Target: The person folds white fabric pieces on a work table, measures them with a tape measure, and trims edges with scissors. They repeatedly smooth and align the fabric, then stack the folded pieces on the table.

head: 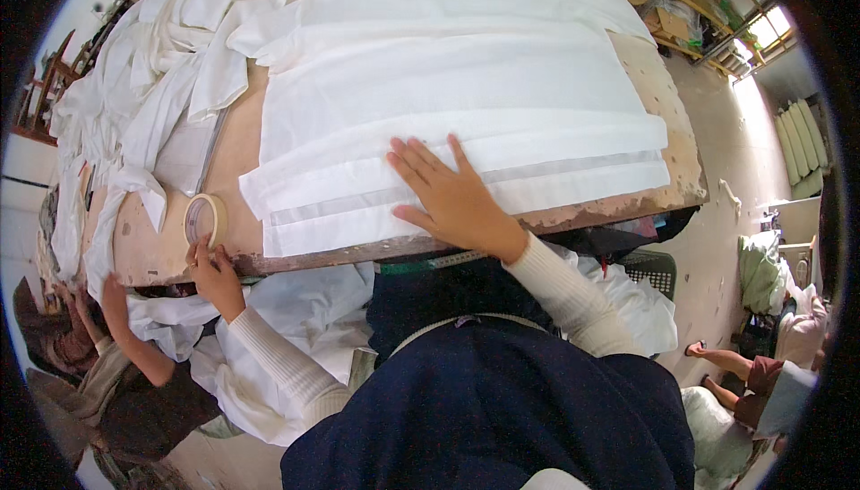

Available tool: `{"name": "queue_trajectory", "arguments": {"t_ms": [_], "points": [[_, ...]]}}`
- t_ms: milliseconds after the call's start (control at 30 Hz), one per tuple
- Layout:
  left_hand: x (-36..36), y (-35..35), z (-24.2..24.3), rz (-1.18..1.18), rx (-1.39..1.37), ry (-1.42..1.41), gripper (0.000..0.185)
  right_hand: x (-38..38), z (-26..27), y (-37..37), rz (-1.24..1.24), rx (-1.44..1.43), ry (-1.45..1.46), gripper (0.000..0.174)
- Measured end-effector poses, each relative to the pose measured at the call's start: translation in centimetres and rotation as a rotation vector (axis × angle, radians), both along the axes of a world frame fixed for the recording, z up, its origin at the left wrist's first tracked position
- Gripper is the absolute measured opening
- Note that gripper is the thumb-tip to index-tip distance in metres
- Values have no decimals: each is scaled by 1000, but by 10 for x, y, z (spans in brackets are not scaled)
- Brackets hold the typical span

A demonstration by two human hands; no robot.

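A white fabric garment piece [457,87] is spread over the wooden table, with a paler grey see-through strip [557,169] running along its near edge. My right hand [453,198] lies palm down on the cloth, across that strip, fingers apart. At the table's front edge, left of the cloth, my left hand [216,282] has its fingertips on the lower rim of a roll of masking tape [220,218]. The tape roll is tilted, and its inner ring faces up.
Crumpled white cloth [181,26] covers the table's left and far side, partly over a clear plastic sheet [191,147]. A co-worker's arm [138,342] reaches in at left. White fabric [289,355] hangs below the edge. Shelves [678,13] and a seated person [759,382] are at right.
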State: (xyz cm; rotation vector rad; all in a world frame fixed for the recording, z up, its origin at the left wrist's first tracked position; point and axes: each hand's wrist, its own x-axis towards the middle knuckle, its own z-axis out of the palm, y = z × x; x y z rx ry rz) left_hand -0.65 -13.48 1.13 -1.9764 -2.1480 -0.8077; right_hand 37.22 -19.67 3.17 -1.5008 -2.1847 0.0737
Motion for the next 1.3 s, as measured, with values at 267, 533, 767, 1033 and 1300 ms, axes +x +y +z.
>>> {"name": "queue_trajectory", "arguments": {"t_ms": [267,533,767,1033,1300], "points": [[152,-52,75,-981,93,-255,34,22,68,-65,126,65,593,52],[348,-114,51,-1700,-252,-563,32,133,-4,-189,-615,578,384,35],[434,-156,-45,-1624,-377,13,26,167,-102,-248,-976,345,193,31],[417,-150,-22,-1832,-368,-120,22,188,18,-255,-937,-356,-126,24],[378,-139,10,-1802,-414,-242,19,181,11,-176,-783,17,168,19]]}}
